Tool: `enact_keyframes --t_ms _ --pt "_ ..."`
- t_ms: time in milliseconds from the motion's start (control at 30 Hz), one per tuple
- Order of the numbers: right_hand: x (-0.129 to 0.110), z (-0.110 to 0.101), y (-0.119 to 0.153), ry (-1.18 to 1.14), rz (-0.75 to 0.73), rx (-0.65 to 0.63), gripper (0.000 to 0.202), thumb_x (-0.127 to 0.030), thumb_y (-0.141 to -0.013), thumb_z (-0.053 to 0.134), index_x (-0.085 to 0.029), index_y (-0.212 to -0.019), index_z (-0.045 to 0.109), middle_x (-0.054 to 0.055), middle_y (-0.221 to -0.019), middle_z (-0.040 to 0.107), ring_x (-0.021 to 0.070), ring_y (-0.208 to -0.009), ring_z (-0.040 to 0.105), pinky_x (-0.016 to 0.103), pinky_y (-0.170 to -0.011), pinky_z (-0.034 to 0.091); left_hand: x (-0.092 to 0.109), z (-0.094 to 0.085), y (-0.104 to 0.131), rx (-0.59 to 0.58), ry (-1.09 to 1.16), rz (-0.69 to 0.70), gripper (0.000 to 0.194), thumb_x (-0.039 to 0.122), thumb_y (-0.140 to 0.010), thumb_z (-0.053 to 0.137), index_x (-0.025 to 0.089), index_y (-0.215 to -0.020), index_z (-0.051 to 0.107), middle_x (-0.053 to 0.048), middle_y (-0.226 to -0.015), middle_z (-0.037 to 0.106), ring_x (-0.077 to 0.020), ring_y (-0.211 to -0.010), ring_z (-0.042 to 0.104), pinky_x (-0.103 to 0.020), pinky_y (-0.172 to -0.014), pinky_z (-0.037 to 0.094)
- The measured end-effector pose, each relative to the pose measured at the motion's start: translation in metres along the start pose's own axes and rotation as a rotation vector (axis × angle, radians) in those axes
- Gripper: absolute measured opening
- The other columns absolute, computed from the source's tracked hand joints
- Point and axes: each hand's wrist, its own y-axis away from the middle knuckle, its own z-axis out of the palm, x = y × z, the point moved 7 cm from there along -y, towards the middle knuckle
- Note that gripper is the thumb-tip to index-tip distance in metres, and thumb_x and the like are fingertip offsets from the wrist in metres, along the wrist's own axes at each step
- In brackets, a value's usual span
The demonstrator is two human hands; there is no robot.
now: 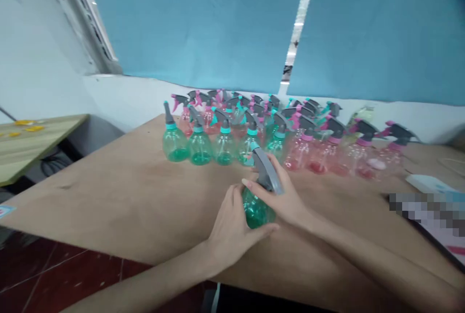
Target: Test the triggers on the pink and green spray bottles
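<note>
A green see-through spray bottle [257,210] with a grey trigger head and a teal nozzle tip stands tilted near the middle of the table, between both hands. Around its lower body wraps my left hand [232,223], thumb along the near side. My right hand [278,194] closes round the bottle's neck and grey head, its thumb reaching across the front. The fingers behind the bottle are partly hidden. Just beyond it stand several green spray bottles [224,150] in a row, with several pink ones [301,153] to their right.
More bottles crowd behind the front row, near the wall below a blue curtain [203,27]. A tray-like board [436,216], partly pixelated, lies at the right of the brown table [145,206]. Off to the left is another table [47,143] with yellow pieces.
</note>
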Motion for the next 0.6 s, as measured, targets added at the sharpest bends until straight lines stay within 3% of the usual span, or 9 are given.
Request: enact_keyframes --t_ms 100,233,367,467,533,600 --pt "0.008 -0.035 0.014 0.026 0.01 0.03 0.038 -0.021 -0.076 0.057 -0.027 -0.112 0.048 0.003 -0.103 0.061 0.0216 -0.097 0.062 0.039 -0.08 0.053 0.018 0.033 -0.004 -0.078 0.045 0.083 0.093 0.057 -0.071 0.068 0.019 -0.137 0.016 -0.016 -0.129 0.039 -0.0348 -0.12 0.039 -0.053 -0.096 0.036" --pt "0.017 -0.076 0.026 0.107 0.05 -0.007 0.043 -0.014 -0.072 0.051 -0.028 -0.112 0.053 0.001 -0.095 0.066 0.0207 -0.09 0.064 0.038 -0.078 0.053 0.039 0.064 -0.013 -0.213 0.12 0.205 0.084 0.054 -0.076 0.064 0.019 -0.138 0.018 -0.015 -0.134 0.038 -0.0327 -0.123 0.037 -0.051 -0.099 0.034" --pt "0.027 -0.107 0.03 0.141 0.116 -0.055 0.05 -0.014 -0.07 0.049 -0.031 -0.117 0.05 0.0 -0.101 0.065 0.018 -0.075 0.064 0.035 -0.069 0.055 0.052 0.078 -0.028 -0.318 0.145 0.328 0.073 0.052 -0.086 0.053 0.022 -0.141 0.016 -0.013 -0.142 0.032 -0.0303 -0.128 0.032 -0.05 -0.103 0.03" --pt "0.028 -0.123 0.027 0.108 0.087 -0.059 0.053 -0.011 -0.068 0.048 -0.03 -0.118 0.047 0.0 -0.114 0.06 0.0169 -0.081 0.063 0.032 -0.074 0.054 0.053 0.086 -0.039 -0.378 0.102 0.367 0.065 0.048 -0.091 0.046 0.022 -0.142 0.016 -0.01 -0.142 0.033 -0.0269 -0.128 0.033 -0.046 -0.104 0.03" --pt "0.027 -0.131 0.023 0.108 0.047 -0.033 0.05 -0.01 -0.066 0.048 -0.029 -0.112 0.05 0.0 -0.113 0.059 0.0168 -0.086 0.061 0.031 -0.078 0.052 0.05 0.091 -0.046 -0.401 0.039 0.389 0.064 0.049 -0.092 0.043 0.021 -0.143 0.016 -0.01 -0.142 0.034 -0.026 -0.128 0.033 -0.045 -0.104 0.03" --pt "0.026 -0.136 0.019 0.142 0.021 -0.002 0.044 -0.01 -0.064 0.047 -0.028 -0.104 0.052 0.0 -0.103 0.06 0.0153 -0.077 0.058 0.029 -0.073 0.051 0.045 0.093 -0.053 -0.394 -0.056 0.427 0.07 0.057 -0.089 0.043 0.02 -0.143 0.019 -0.012 -0.143 0.033 -0.0286 -0.13 0.031 -0.048 -0.104 0.028"
